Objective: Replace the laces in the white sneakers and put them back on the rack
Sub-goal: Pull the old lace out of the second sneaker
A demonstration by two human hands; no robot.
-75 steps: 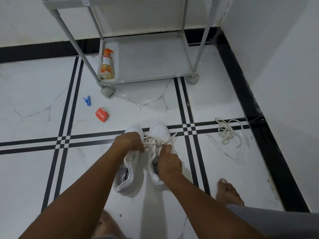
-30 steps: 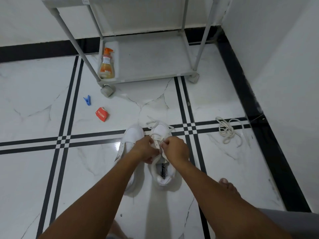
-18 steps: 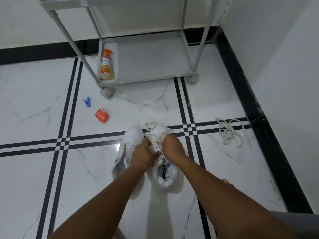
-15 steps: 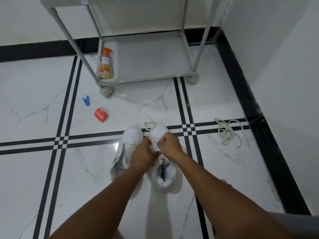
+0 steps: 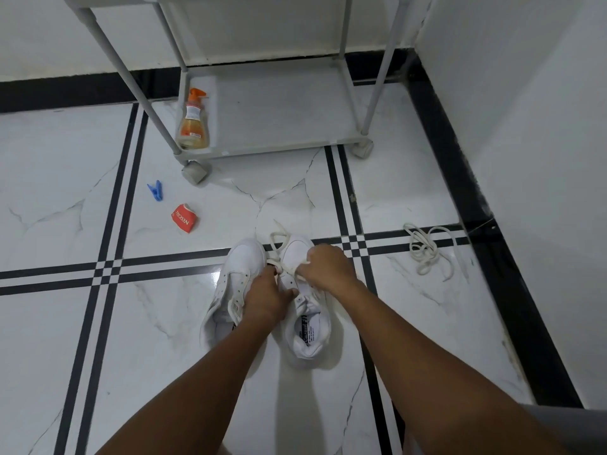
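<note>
Marble-look floor [image 5: 65,339], white walls [image 5: 525,93]

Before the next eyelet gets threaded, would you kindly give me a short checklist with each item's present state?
1. Right sneaker flat on the floor, opening up: ok.
2. Lace held: ok; left hand and right hand both pinch it over the eyelets.
3. Which eyelet is next: cannot tell, hands cover them.
4. Left sneaker laced: cannot tell; part hidden by the left hand.
5. Spare lace clear of the work: ok, lying on the floor to the right.
6. Rack bottom shelf has room: ok, only a spray bottle at its left end.
</note>
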